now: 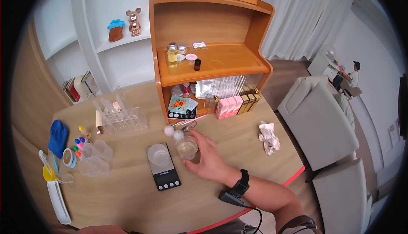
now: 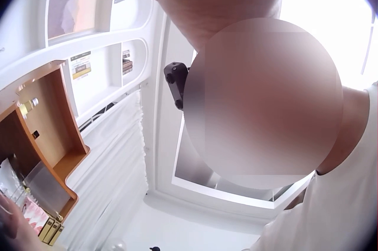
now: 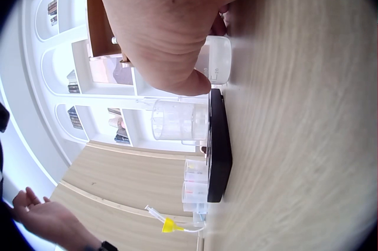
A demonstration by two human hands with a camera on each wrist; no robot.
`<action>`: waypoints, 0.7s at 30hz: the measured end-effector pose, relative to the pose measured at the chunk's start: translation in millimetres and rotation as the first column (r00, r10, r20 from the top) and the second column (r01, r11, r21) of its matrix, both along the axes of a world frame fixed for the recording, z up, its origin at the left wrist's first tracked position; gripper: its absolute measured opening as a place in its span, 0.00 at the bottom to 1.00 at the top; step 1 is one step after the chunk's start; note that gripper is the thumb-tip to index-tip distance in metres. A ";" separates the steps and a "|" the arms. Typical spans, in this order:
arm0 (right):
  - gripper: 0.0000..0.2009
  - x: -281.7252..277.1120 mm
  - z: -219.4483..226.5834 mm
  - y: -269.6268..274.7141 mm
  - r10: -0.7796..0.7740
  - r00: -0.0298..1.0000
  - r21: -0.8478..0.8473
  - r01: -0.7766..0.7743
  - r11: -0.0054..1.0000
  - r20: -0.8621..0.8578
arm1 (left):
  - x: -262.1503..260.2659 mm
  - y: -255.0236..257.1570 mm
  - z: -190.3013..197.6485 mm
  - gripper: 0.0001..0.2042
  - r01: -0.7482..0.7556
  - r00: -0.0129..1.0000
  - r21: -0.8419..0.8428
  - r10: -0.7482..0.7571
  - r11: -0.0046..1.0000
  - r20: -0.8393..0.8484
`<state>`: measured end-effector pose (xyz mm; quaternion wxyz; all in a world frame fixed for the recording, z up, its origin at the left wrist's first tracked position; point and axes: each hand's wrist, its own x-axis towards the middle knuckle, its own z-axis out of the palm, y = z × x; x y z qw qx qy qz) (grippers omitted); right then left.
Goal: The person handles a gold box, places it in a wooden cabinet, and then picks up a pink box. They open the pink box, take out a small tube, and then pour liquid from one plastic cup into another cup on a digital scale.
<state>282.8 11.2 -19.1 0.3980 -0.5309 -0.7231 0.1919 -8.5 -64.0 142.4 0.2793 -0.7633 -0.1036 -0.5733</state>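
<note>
My right hand (image 1: pixel 208 159) grips a small clear plastic cup (image 1: pixel 187 149) by its side, thumb and fingers round it. Pale liquid shows in the cup. Beside it on the left lies a black digital scale (image 1: pixel 166 181) with a second clear cup (image 1: pixel 159 155) on its plate. In the right wrist view the gripped cup (image 3: pixel 220 62) is low at the tabletop, close to the scale (image 3: pixel 220 151), partly hidden by the right hand (image 3: pixel 171 44). The left hand (image 3: pixel 50 221) is raised off the table, its fingers loosely bent with nothing in them.
Behind the cups stands a wooden shelf unit (image 1: pixel 212 70) with bottles, tins and boxes. Left of the scale are several clear cups (image 1: pixel 102 150), dye bottles (image 1: pixel 80 142), a test-tube rack (image 1: pixel 127 121) and a blue cloth (image 1: pixel 58 138). A crumpled cloth (image 1: pixel 268 138) lies on the right.
</note>
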 end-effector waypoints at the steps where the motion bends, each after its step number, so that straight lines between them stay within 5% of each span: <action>1: 0.46 -0.8 -0.1 1.2 -0.003 1.000 0.023 0.003 1.000 -0.003 | -0.4 1.4 -1.6 0.51 -0.002 1.000 0.006 0.002 1.000 -0.003; 4: 0.46 -1.8 1.4 0.3 -0.007 1.000 -0.008 0.007 1.000 -0.001 | -0.1 3.2 -7.1 0.52 -0.033 0.999 0.026 0.034 0.999 -0.041; 10: 0.45 -0.3 4.9 -1.8 -0.014 1.000 -0.011 0.015 1.000 0.018 | 7.5 -4.8 -8.2 0.49 0.040 0.989 -0.005 -0.038 0.999 0.143; 16: 0.47 -0.3 -0.4 -0.8 -0.002 1.000 -0.076 0.000 0.997 -0.027 | -1.4 -3.9 -6.0 0.48 0.039 0.999 -0.046 -0.039 0.998 -0.019; 21: 0.47 2.0 2.0 -1.2 -0.004 1.000 -0.079 0.003 0.997 -0.009 | 5.8 -3.6 -4.3 0.46 0.104 0.988 -0.022 -0.101 0.994 0.113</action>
